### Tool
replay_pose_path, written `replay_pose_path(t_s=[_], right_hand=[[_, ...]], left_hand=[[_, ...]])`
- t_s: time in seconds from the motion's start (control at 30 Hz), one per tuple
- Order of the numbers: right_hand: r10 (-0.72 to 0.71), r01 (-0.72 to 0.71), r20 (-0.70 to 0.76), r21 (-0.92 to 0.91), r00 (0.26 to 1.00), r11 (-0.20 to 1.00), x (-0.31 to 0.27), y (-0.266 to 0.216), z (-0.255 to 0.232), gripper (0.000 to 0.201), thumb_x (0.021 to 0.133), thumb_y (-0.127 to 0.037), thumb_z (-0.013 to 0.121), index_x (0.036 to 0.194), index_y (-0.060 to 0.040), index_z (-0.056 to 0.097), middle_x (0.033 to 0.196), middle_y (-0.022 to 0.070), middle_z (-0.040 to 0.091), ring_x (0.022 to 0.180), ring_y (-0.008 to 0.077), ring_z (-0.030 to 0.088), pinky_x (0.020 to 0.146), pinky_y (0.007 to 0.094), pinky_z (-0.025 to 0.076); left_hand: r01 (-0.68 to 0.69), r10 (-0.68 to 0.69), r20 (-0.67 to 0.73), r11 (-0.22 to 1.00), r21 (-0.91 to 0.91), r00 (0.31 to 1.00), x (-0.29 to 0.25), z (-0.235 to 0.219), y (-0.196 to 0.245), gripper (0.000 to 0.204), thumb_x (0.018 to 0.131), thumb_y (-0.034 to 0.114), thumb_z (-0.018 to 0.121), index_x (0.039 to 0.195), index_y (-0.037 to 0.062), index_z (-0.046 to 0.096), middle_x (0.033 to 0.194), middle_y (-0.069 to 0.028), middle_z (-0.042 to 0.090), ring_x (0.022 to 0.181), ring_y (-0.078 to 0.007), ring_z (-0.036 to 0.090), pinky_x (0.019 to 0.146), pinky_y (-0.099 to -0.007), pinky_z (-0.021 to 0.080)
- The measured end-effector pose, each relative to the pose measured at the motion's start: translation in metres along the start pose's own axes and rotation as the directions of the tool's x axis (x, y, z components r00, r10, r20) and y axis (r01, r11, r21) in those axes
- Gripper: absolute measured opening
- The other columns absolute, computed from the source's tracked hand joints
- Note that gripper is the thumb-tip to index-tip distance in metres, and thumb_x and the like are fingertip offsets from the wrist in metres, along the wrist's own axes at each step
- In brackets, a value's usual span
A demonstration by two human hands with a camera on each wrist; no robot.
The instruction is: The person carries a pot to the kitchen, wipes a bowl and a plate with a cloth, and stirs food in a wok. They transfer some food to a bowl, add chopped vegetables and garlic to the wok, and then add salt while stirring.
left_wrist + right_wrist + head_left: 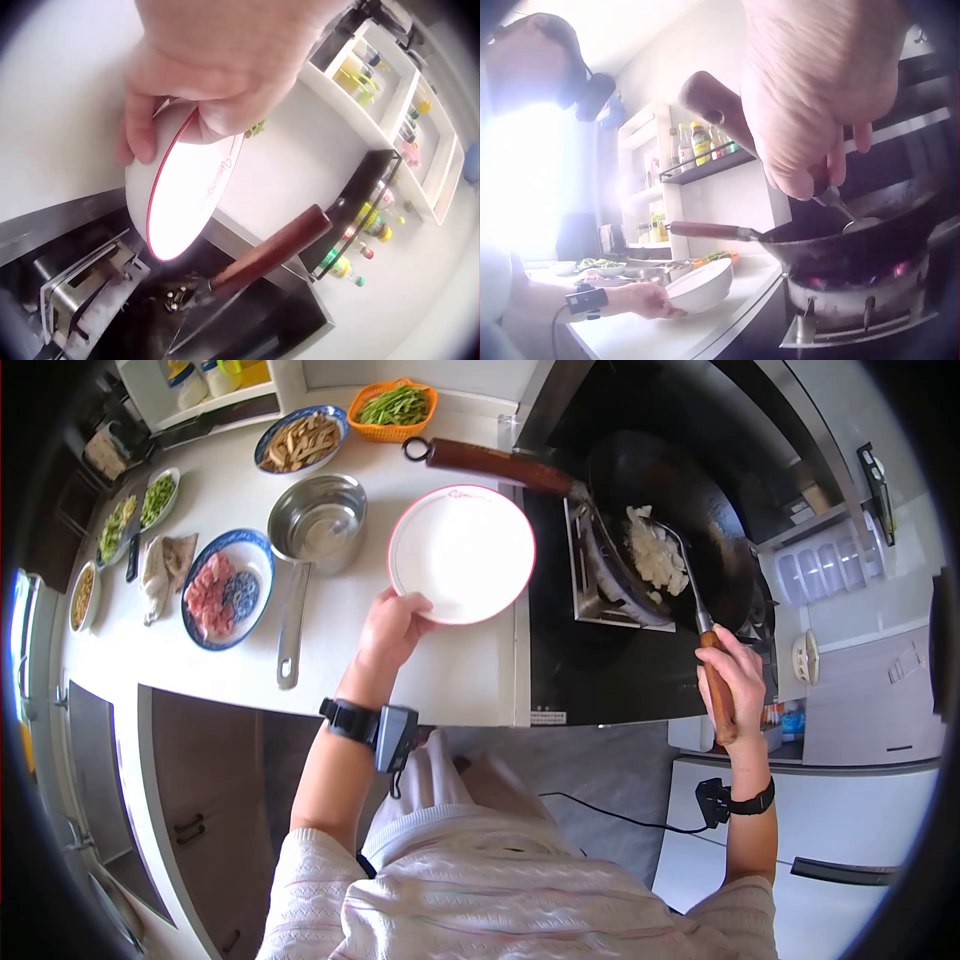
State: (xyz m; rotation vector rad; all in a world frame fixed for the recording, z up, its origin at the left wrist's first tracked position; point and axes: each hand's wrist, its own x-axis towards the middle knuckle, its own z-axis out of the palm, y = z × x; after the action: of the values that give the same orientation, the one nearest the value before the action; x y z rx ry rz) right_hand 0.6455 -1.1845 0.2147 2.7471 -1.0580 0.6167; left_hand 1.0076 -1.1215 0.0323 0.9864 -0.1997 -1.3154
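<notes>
Left grip (393, 628) pinches one bowl (462, 555) at its seven o'clock; right grip (742, 675) clasps one utensil (715, 680), tip in one wok (712, 495) at the bowl's three o'clock!

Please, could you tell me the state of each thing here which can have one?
White bowl: empty, tilted, in the left hand.
Burner: lit.
Wok: on the burner, uncovered, pale food inside.
Utensil: gripped by the right hand, head in the wok.
Saucepan: uncovered; contents unclear.
Meat: pink, looks raw.
Orange basket: holding green vegetables.

Pale striped knit top (480, 905), black wristbands (349, 721)
</notes>
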Motion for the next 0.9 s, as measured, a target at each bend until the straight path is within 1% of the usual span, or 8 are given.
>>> replay_pose_path(t_s=[0.23,0.37,0.47,0.53,0.6,0.73,0.87,0.9], right_hand=[[-0.017,0.02,0.037,-0.085,0.999,0.996,-0.018,0.003,0.017,0.036,0.062,-0.008,0.069,0.096,-0.0135,0.061,0.112,0.0058,0.054,0.096,0.0236,0.053,0.092,0.0405,0.031],[0.065,-0.049,0.121,-0.124,0.991,0.991,-0.017,-0.005,0.004,0.033,0.08,-0.004,0.046,0.109,-0.0144,0.056,0.116,0.0069,0.053,0.108,0.0211,0.049,0.098,0.0369,0.024],[0.027,-0.027,0.016,0.017,1.0,0.999,-0.013,-0.002,-0.016,0.043,0.074,0.008,0.049,0.114,-0.0078,0.054,0.113,0.0095,0.055,0.104,0.0233,0.052,0.093,0.0335,0.035],[0.212,-0.192,-0.068,0.223,0.975,0.956,-0.018,0.008,-0.022,0.041,0.076,0.011,0.046,0.114,-0.0033,0.053,0.113,0.0089,0.056,0.101,0.0204,0.054,0.088,0.0298,0.04],[0.282,-0.216,-0.137,0.366,0.95,0.905,-0.016,-0.017,-0.034,0.033,0.083,0.008,0.043,0.113,-0.001,0.053,0.111,0.0075,0.057,0.099,0.0157,0.054,0.087,0.0266,0.04],[0.3,-0.236,-0.013,0.588,0.954,0.774,-0.008,-0.117,-0.026,0.028,0.083,0.008,0.044,0.108,0.0012,0.055,0.098,0.0069,0.059,0.088,0.0121,0.056,0.081,0.024,0.042],[0.119,-0.299,0.276,0.841,0.954,0.451,0.013,-0.258,0.009,0.022,0.082,0.006,0.047,0.102,0.0018,0.057,0.087,0.0071,0.061,0.077,0.0119,0.06,0.07,0.0213,0.045],[0.022,-0.222,0.234,0.888,0.972,0.403,0.022,-0.296,0.026,0.021,0.081,0.006,0.05,0.1,0.0015,0.058,0.086,0.0079,0.062,0.076,0.013,0.062,0.068,0.0216,0.047]], left_hand=[[0.093,-0.087,0.065,0.991,-0.099,0.994,-0.116,-0.032,-0.013,0.046,0.067,-0.006,0.047,0.113,-0.0125,0.044,0.103,-0.0199,0.056,0.088,-0.0284,0.06,0.079,-0.0377,0.05],[0.098,-0.095,0.029,0.985,-0.144,0.995,-0.169,-0.05,-0.019,0.044,0.065,-0.007,0.047,0.109,-0.0125,0.047,0.102,-0.0207,0.058,0.088,-0.0287,0.06,0.082,-0.0366,0.05],[0.037,-0.041,-0.023,0.986,-0.16,0.999,-0.211,-0.068,-0.01,0.042,0.064,-0.006,0.048,0.105,-0.0121,0.051,0.099,-0.0207,0.059,0.086,-0.029,0.062,0.082,-0.0363,0.05],[0.004,-0.02,-0.131,0.992,-0.126,0.991,-0.24,-0.088,0.002,0.042,0.064,-0.005,0.048,0.105,-0.012,0.051,0.099,-0.0199,0.059,0.085,-0.0283,0.062,0.081,-0.036,0.05],[-0.06,0.041,-0.172,0.992,-0.109,0.984,-0.271,-0.112,0.02,0.041,0.067,-0.006,0.048,0.107,-0.012,0.049,0.099,-0.0175,0.059,0.086,-0.0247,0.061,0.08,-0.0331,0.05],[-0.262,0.248,-0.337,0.965,0.004,0.908,-0.327,-0.188,0.062,0.033,0.071,-0.001,0.049,0.103,-0.0091,0.053,0.095,-0.0145,0.06,0.082,-0.0231,0.062,0.071,-0.0303,0.051],[-0.483,0.495,-0.517,0.859,0.169,0.699,-0.369,-0.251,0.127,0.035,0.073,0.003,0.049,0.106,-0.0075,0.051,0.098,-0.0141,0.059,0.085,-0.0214,0.06,0.074,-0.0304,0.049],[-0.508,0.542,-0.559,0.829,0.233,0.627,-0.377,-0.274,0.141,0.038,0.073,0.004,0.05,0.109,-0.0067,0.05,0.1,-0.0131,0.059,0.087,-0.0206,0.06,0.076,-0.031,0.048]])
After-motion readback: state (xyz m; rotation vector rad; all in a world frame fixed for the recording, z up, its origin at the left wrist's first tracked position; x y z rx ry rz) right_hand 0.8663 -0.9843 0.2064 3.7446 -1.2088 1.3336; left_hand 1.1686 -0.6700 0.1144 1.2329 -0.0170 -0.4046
